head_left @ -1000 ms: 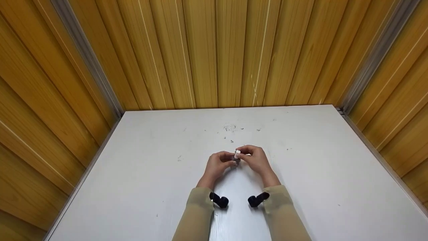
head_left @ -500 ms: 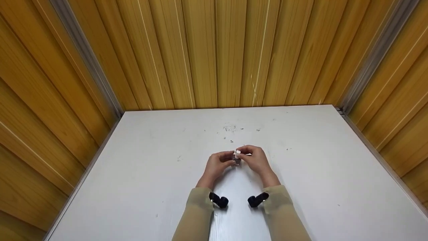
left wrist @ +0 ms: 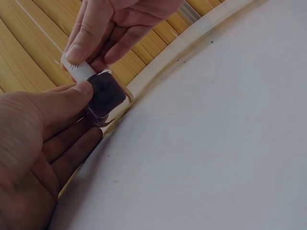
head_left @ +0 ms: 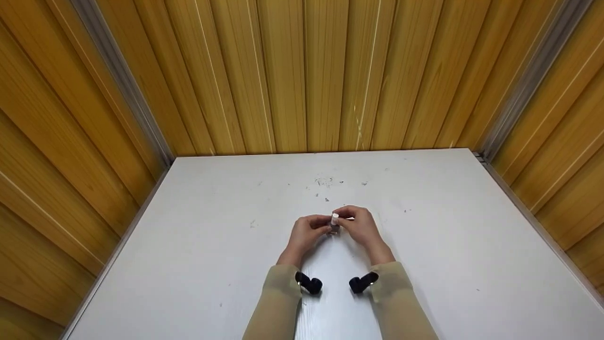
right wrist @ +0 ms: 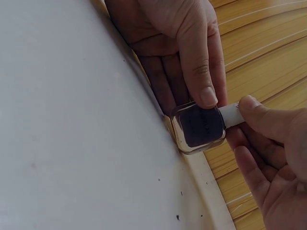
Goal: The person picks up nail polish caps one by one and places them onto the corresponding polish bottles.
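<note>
A small square nail polish bottle [right wrist: 199,127] of clear glass with dark contents stands upright at the middle of the white table. Its white cap [right wrist: 231,115] sits on the neck. My left hand [head_left: 306,233] pinches the bottle's glass body between thumb and fingers. From the other side my right hand [head_left: 362,230] pinches the cap with thumb and forefinger. In the left wrist view the dark bottle [left wrist: 107,95] shows faint lettering too blurred to read, and its base looks to be at the table surface.
The white table [head_left: 212,212] bears small dark scuffs and specks [head_left: 325,181] beyond the hands. Yellow wood-look panels [head_left: 292,75] wall in its back and both sides, with grey metal posts [head_left: 125,80] at the corners. A black camera mount [head_left: 309,283] juts from each sleeve.
The cap has tilted and turned slightly under my right fingers and now stands straighter on the bottle. Both hands stay almost in place.
</note>
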A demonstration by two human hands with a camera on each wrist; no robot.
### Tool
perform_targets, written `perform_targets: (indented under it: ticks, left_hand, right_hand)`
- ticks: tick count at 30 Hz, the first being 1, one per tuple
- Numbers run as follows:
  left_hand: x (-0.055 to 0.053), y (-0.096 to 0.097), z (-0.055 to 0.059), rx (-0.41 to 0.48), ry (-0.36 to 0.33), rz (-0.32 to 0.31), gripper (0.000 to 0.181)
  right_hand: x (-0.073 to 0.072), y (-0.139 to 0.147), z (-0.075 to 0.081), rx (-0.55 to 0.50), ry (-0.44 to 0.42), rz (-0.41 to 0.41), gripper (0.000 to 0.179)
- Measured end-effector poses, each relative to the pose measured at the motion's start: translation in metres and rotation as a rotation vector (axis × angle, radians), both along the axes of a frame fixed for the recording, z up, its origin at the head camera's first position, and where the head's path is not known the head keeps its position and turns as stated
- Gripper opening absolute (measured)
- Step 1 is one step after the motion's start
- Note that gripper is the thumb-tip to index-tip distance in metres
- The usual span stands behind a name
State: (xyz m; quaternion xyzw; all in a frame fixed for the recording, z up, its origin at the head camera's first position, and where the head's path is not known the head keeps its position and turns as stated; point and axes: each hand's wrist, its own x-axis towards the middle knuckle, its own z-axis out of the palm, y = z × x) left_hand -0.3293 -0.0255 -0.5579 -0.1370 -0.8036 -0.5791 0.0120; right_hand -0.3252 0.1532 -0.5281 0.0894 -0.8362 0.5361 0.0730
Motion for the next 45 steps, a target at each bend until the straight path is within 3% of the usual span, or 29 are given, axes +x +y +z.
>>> perform_targets:
  ticks: [20,28,34,45]
  left_hand:
    - [0.0024,-0.001,0.002,-0.058,0.02,0.007,0.022]
    - [0.0014,-0.0023,0.0019,-0.036,0.037,-0.01,0.022]
    - [0.0007,-0.0027,0.0017,-0.004,0.032,-0.021,0.022]
    - [0.0027,-0.0021,0.0027,-0.049,0.002,-0.003,0.02]
  right_hand:
    - [0.0007,-0.002,-0.0003,0.029,-0.007,-0.007,0.015]
    - [0.0012,-0.0021,0.0004,0.033,-0.01,-0.001,0.014]
    - [0.0011,-0.0022,0.0005,0.039,-0.004,0.008,0.016]
    - [0.0024,-0.0023,0.0007,0.054,-0.006,0.015,0.017]
